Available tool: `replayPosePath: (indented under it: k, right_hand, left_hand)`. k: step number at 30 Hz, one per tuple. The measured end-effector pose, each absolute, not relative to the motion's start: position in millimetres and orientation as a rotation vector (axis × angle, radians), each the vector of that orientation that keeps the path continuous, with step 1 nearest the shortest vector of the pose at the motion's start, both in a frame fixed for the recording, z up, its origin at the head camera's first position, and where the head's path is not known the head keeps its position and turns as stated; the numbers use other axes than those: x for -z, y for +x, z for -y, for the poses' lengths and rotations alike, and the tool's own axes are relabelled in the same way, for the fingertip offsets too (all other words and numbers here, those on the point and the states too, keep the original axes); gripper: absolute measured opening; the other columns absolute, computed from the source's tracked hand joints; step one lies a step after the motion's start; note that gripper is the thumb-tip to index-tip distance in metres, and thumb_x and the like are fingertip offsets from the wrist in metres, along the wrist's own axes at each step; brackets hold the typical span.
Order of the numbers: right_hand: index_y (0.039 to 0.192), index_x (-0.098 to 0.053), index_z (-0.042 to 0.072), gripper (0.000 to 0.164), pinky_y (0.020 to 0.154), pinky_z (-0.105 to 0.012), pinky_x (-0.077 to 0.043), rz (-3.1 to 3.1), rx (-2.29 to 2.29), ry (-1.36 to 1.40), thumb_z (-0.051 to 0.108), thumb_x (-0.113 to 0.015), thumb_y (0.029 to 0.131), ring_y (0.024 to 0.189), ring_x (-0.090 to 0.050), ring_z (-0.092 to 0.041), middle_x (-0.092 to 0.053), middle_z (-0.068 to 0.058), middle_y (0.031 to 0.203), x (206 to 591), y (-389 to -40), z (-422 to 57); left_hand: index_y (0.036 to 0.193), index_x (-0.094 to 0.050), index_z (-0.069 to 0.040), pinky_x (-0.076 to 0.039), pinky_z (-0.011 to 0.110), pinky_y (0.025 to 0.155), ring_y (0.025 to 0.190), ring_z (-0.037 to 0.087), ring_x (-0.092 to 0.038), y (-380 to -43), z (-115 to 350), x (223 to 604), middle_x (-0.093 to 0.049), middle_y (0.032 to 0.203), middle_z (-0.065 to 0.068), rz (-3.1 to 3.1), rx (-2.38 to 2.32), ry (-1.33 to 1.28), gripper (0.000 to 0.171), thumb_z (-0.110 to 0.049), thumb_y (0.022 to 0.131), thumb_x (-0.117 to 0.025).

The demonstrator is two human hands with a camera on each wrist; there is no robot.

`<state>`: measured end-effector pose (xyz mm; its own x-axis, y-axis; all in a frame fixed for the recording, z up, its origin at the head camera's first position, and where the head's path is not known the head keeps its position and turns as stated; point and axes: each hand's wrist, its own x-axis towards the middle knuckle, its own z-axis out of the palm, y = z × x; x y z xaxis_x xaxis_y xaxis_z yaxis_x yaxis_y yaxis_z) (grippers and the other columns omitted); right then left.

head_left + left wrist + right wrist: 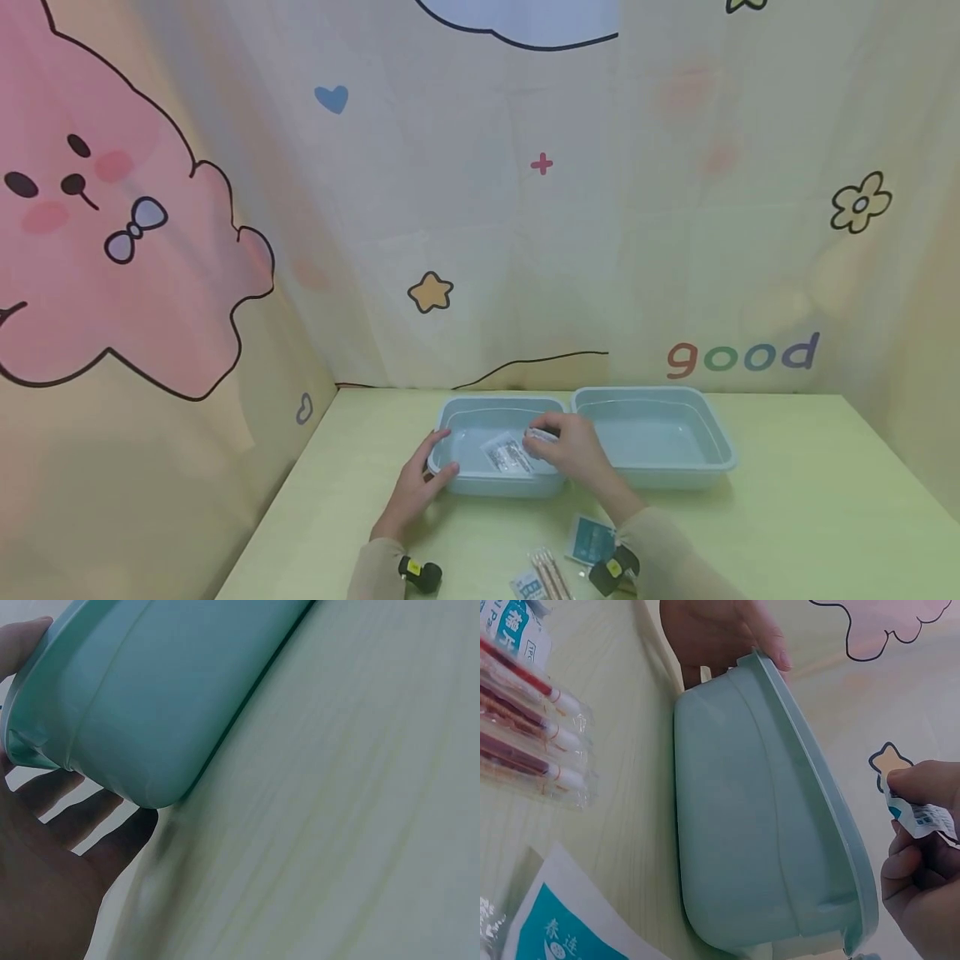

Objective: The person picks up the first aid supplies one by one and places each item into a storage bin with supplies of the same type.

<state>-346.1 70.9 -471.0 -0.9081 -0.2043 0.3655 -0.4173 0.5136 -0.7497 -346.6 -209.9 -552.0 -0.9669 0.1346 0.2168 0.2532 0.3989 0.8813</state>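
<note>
My left hand (415,487) holds the left end of a light blue plastic basin (495,486). Its thumb lies over the rim, with other fingers against the outer wall in the left wrist view. Above the right side of this basin, my right hand (573,446) pinches a small white-and-blue printed packet (922,820) between thumb and fingers. A clear packet with silvery contents (508,454) lies on the basin floor; what is inside cannot be made out.
A second light blue basin (652,479) stands just right of the first. Near the table's front lie wrapped swabs (551,573), a white packet with blue print (529,585) and a teal-and-white packet (591,540). A patterned curtain (487,208) hangs behind the table.
</note>
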Motion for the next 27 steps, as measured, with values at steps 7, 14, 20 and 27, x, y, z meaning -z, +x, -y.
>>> replayPosePath:
  k: [7,14,20,27]
  right_hand:
    - [0.088,-0.074,0.012,0.006,0.089,-0.048,-0.055,2.528,-1.335,0.564,0.017,-0.075,0.084,0.094,-0.068,-0.024,-0.073,0.001,0.089,471.1,-347.4,-69.2]
    - [0.088,-0.074,0.012,0.007,0.090,-0.048,-0.055,2.542,-1.344,0.559,0.017,-0.075,0.083,0.097,-0.068,-0.025,-0.074,0.001,0.090,473.1,-345.7,-68.2]
    - [0.090,-0.074,0.012,0.010,0.090,-0.048,-0.055,2.559,-1.346,0.533,0.020,-0.075,0.083,0.097,-0.068,-0.024,-0.074,0.001,0.091,476.3,-346.6,-66.4]
    - [0.088,-0.074,0.013,0.008,0.088,-0.047,-0.056,2.561,-1.335,0.529,0.018,-0.076,0.082,0.094,-0.068,-0.023,-0.073,0.001,0.089,480.4,-348.4,-62.8]
  left_hand:
    - [0.147,-0.041,-0.029,-0.039,0.059,0.108,0.142,0.045,-0.030,-346.5,209.3,551.2,-0.022,0.161,0.016,2.525,1.628,-0.350,0.058,-0.031,0.094,-0.064]
    - [0.146,-0.041,-0.032,-0.039,0.060,0.107,0.142,0.044,-0.030,-345.4,210.6,553.3,-0.023,0.160,0.016,2.532,1.606,-0.356,0.058,-0.038,0.093,-0.064]
    - [0.145,-0.041,-0.033,-0.038,0.057,0.109,0.143,0.043,-0.031,-343.9,211.4,555.0,-0.023,0.161,0.016,2.526,1.621,-0.360,0.058,-0.041,0.092,-0.064]
    - [0.145,-0.041,-0.035,-0.036,0.056,0.111,0.144,0.041,-0.029,-344.7,212.4,554.3,-0.022,0.161,0.014,2.535,1.612,-0.366,0.059,-0.042,0.092,-0.064]
